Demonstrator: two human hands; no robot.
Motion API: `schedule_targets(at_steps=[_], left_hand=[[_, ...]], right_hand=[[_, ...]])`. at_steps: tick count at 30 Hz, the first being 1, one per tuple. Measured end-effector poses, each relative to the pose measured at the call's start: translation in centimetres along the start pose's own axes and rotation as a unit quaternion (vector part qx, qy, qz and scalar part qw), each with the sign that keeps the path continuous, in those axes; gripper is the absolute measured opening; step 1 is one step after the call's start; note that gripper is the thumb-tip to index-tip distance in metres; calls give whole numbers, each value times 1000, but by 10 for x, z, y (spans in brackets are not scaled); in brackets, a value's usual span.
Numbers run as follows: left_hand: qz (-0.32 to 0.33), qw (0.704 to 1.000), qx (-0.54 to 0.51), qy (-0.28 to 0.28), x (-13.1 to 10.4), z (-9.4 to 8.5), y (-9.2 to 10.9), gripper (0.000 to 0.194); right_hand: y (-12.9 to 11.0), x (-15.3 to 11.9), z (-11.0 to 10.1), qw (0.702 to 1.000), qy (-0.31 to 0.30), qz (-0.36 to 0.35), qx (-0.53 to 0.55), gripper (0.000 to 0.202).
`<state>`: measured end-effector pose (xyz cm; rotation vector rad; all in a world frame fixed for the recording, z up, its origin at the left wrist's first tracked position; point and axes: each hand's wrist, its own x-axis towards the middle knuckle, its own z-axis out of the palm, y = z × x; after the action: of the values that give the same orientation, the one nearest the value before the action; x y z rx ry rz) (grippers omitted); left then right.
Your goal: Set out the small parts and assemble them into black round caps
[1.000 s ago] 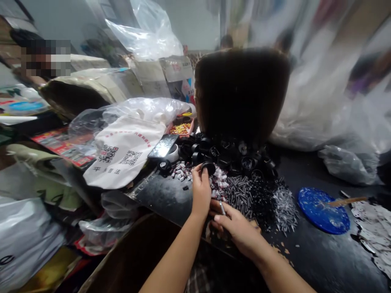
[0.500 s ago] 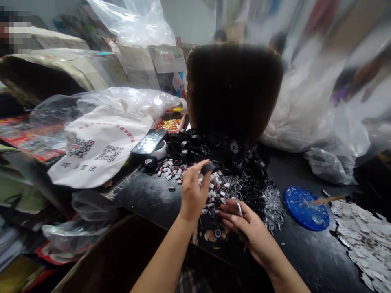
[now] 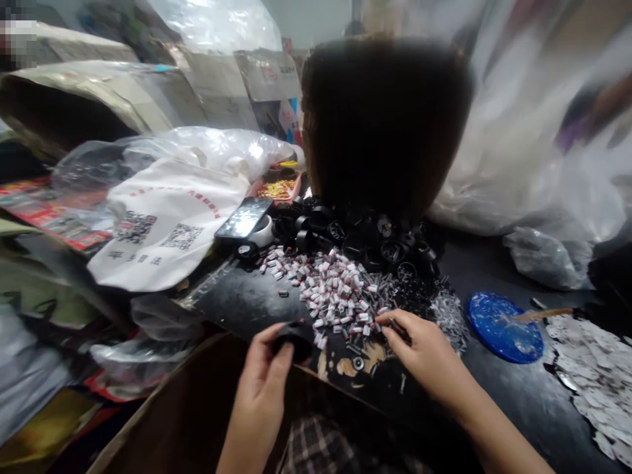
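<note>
My left hand (image 3: pixel 264 372) grips a round black part (image 3: pixel 295 339) between thumb and fingers, over the table's front edge. At the right side of the pile of small white and red pieces (image 3: pixel 340 286), my right hand (image 3: pixel 415 336) has its fingers pinched together. Something thin and dark lies among those fingers, too small to name. A small metal ring (image 3: pixel 358 363) sits on the table just left of my right hand. Black round housings (image 3: pixel 345 230) are heaped behind the white pieces.
A blue lid (image 3: pixel 503 329) with a wooden stick (image 3: pixel 543 315) and flat white plates (image 3: pixel 587 375) lie on the right. Left are a phone (image 3: pixel 244 218), a white cloth bag (image 3: pixel 168 224) and an orange tray (image 3: pixel 279 187). A dark box (image 3: pixel 385 125) stands behind.
My left hand has come down and left, off the white pieces, with the black part. My right hand has moved slightly up and right, its fingers now closer together. The view has shifted a little.
</note>
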<state>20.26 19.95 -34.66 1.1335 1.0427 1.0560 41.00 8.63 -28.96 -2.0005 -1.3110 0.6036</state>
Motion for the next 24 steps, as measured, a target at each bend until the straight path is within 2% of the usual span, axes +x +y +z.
schedule_targets(at_steps=[2,3,5,7,10,13,15,17,20,22,24], left_hand=[[46,993,-3,109,6,-9,3,39],[51,991,4,127,9,-10,3,38],[35,994,17,107,13,-4,-2,36],[20,997,25,70,19,13,-8,37],[19,999,23,37,27,43,-12,37],[33,999,22,27,30,55,-8,37],[45,998,9,40,24,48,-6,37],[16,999,-38,29,12,37,-6,37],[-105,986,-108,-69,-9,29,-9,39],[-160,971,-109,-144,-21,31,-11,39],[-174,962,-98,-187,-28,37,-12,37]], right_hand=[[-2,-6,11,999,-25,4,47,24],[-4,-9,19,996,-41,16,71,24],[-10,-12,37,989,-88,35,113,22],[-19,-9,54,980,-130,28,146,21],[-28,2,67,977,-123,5,172,25],[-24,4,56,981,-85,2,173,25],[-14,-4,40,982,-82,12,170,24],[-2,-12,23,989,-45,27,139,23],[10,-13,8,999,45,19,12,24],[12,-4,8,994,53,-4,-99,27],[12,8,12,981,36,-23,-192,28]])
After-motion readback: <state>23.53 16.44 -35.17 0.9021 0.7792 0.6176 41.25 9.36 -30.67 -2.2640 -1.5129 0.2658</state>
